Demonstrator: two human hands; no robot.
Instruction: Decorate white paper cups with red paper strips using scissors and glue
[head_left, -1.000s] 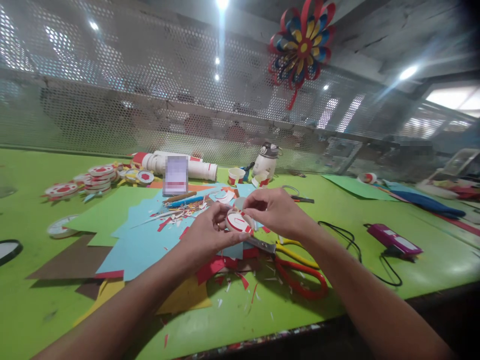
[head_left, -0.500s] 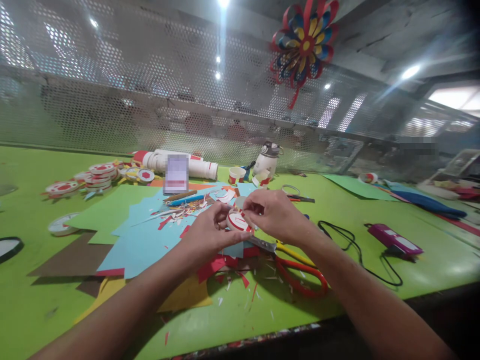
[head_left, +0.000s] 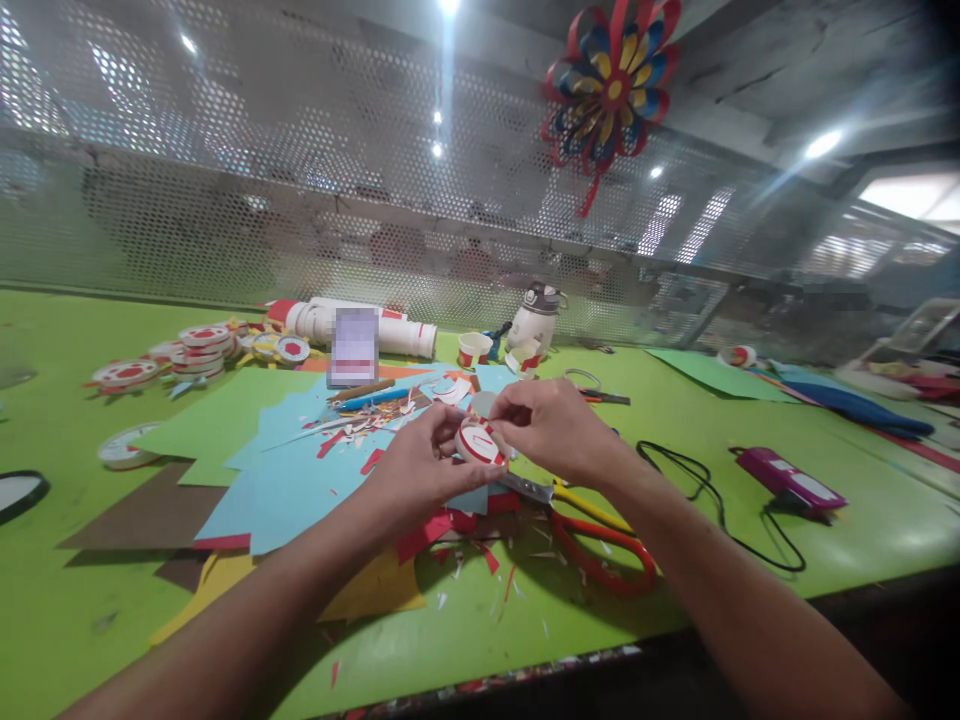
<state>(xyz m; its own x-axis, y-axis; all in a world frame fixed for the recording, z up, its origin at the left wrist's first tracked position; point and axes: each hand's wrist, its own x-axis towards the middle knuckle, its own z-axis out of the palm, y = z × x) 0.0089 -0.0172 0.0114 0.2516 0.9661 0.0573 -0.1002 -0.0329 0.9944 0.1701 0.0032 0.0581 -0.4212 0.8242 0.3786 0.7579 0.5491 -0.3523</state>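
Observation:
My left hand (head_left: 424,455) is closed round the side of a small round white paper piece with red strips (head_left: 480,441), seen over the table's middle. Over its far right edge, my right hand (head_left: 544,425) is pinched at the rim; whatever lies between those fingertips is too small to make out. Scissors with one yellow and one red handle (head_left: 600,560) lie just below the right hand. Light blue paper sheets (head_left: 292,490) spread under and beside the left hand, with red paper scraps (head_left: 435,530) close by.
Round red-and-white paper pieces (head_left: 202,350) are stacked at the back left. White paper rolls (head_left: 360,325), paper cups (head_left: 475,350) and a bottle (head_left: 534,320) stand along the back. At right lies a purple device (head_left: 791,478) with a black cord (head_left: 705,490).
The round paper piece has tilted slightly, and its top face shows more plainly. Both hands stay in nearly the same place.

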